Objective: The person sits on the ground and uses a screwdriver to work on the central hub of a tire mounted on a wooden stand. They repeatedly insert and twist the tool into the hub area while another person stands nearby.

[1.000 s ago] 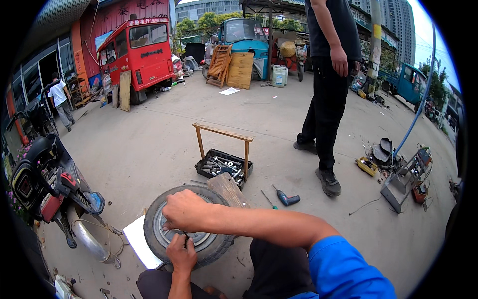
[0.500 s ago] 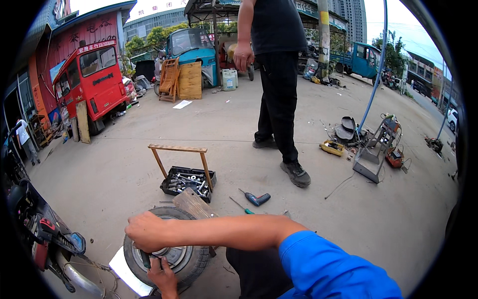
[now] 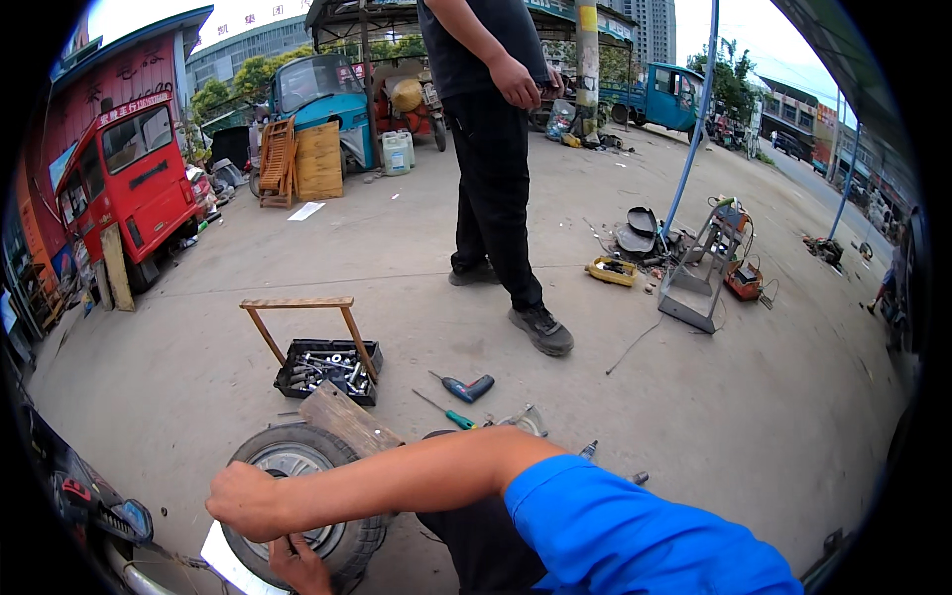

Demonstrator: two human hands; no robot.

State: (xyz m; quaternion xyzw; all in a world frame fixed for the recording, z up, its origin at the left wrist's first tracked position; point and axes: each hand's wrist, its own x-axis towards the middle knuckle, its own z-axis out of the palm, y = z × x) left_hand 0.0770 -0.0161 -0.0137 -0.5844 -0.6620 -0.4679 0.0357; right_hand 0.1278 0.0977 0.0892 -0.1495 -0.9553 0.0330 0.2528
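A small wheel with a black tyre (image 3: 362, 550) and a silver metal hub (image 3: 290, 458) lies flat in front of me at the lower left. My right hand (image 3: 245, 502) is closed in a fist above its left side, the forearm reaching across from the right. Just below, my left hand (image 3: 300, 567) has its fingers bent together over the hub. Between the two hands shows a bit of something dark; what either one grips is mostly hidden. Under the wheel's near left edge lies a white sheet (image 3: 226, 563).
A wooden board (image 3: 349, 418) adjoins the wheel. Beyond stands a black toolbox (image 3: 369, 389) of metal parts with a wooden handle. A green-handled screwdriver (image 3: 460, 419) and a pistol-shaped tool (image 3: 468, 389) lie nearby. A person (image 3: 496, 188) stands ahead; a scooter-like machine (image 3: 94, 511) is at left.
The view has swung right, so the scene sits further left. Both hands stay over the wheel; the dark handle visible between them before is now mostly hidden. The standing person's hands have come together.
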